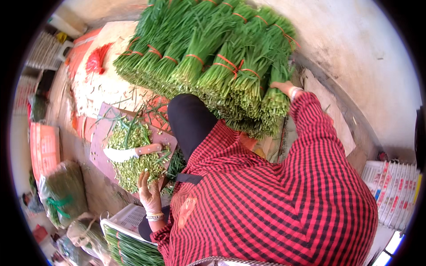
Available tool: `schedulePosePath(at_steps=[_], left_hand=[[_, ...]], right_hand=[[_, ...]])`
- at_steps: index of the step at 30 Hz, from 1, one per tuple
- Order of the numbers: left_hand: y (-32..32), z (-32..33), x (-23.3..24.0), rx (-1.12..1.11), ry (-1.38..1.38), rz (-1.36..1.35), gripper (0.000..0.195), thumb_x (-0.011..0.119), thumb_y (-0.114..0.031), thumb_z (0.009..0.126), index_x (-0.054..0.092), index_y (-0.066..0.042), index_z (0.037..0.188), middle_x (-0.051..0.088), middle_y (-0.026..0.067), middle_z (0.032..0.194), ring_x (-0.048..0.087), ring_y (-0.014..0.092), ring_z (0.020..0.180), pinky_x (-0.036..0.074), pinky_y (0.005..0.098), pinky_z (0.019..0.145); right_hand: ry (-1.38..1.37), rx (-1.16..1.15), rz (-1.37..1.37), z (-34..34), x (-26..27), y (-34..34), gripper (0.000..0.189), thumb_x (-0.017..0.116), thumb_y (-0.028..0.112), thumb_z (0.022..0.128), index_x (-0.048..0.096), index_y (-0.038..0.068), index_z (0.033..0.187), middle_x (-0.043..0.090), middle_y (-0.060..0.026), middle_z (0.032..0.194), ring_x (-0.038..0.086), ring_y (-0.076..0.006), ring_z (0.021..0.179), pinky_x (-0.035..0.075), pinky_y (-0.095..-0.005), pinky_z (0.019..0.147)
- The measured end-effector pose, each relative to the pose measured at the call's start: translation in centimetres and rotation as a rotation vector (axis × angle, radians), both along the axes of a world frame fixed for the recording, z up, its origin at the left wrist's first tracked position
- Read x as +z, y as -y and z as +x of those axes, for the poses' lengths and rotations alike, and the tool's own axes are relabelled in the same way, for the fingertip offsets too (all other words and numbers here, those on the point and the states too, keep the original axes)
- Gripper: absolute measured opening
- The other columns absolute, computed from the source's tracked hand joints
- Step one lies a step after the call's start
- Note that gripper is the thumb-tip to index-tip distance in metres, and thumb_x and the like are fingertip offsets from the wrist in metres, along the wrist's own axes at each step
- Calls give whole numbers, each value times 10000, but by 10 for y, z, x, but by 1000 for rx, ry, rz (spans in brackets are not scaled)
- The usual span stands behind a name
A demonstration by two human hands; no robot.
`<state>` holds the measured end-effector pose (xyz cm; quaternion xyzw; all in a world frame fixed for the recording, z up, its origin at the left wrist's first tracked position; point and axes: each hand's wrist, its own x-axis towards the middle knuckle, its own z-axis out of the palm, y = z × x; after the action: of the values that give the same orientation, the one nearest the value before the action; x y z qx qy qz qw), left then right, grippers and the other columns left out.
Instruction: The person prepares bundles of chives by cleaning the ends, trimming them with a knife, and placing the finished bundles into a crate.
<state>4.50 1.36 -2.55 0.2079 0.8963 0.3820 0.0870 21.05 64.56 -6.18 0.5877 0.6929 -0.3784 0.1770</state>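
A large stack of garlic chive bundles (213,63), tied with orange-red bands, stands before me. My right hand (283,88) grips the rightmost bundle (278,99) near its cut ends; the bundle partly hides its fingers. My left hand (149,196) is raised, empty and with fingers apart, at the near edge of the cutting board (103,133). Chopped pale green stalk ends (129,173) heap on the board, with some long green leaves on top. A knife with a wooden handle (149,149) lies across the heap, its blade pointing left.
Red ties (97,60) lie on the pale sheet at upper left. A white crate (128,216) with a banded bundle (133,249) is below my left hand. Filled plastic bags (65,193) and an orange container (45,149) stand left. Stacked white crates (392,196) are at right, beyond my arm.
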Motion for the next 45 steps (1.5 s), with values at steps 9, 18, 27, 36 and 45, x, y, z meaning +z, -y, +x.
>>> schedulePosePath(at_steps=[9, 18, 27, 36, 45], left_hand=[[51, 14, -22, 274, 126, 202, 335, 633, -55, 937, 622, -14, 1269, 627, 135, 1295, 571, 242, 1217, 426, 359, 1055], [25, 71, 21, 195, 250, 283, 286, 607, -34, 963, 631, 14, 1244, 684, 113, 1161, 639, 157, 1045, 509, 283, 896], [51, 44, 87, 376, -368, 7, 342, 680, 33, 848, 650, 11, 1188, 681, 173, 1177, 660, 273, 1097, 513, 354, 959], [16, -65, 56, 181, -220, -614, 1185, 864, -477, 623, 277, 82, 1486, 331, 278, 1536, 408, 387, 1382, 349, 441, 1135], [6, -82, 54, 335, 8, -617, 763, 849, -456, 609, 567, -42, 1185, 691, 184, 980, 680, 355, 914, 540, 455, 800]], right_hand=[[-1236, 5, -231, -89, 132, 77, 587, 701, 328, 878, 509, 75, 1371, 621, -86, 1233, 613, -178, 1080, 507, -319, 923], [-1171, 1613, 228, -244, 173, 410, 911, 759, 163, 672, 387, 98, 1501, 585, -175, 1304, 633, -319, 1067, 510, -408, 950], [-1483, 1586, 17, -265, 59, 486, 498, 653, 314, 834, 613, 81, 1272, 571, -168, 1349, 514, -336, 1282, 387, -436, 1101], [-547, 1543, 205, -246, 56, 426, 430, 617, 429, 878, 616, 73, 1120, 628, -176, 1131, 644, -344, 1034, 487, -443, 933], [-481, 1336, -87, -269, 66, 427, 366, 600, 361, 809, 628, 57, 1011, 680, -210, 993, 648, -388, 988, 493, -467, 875]])
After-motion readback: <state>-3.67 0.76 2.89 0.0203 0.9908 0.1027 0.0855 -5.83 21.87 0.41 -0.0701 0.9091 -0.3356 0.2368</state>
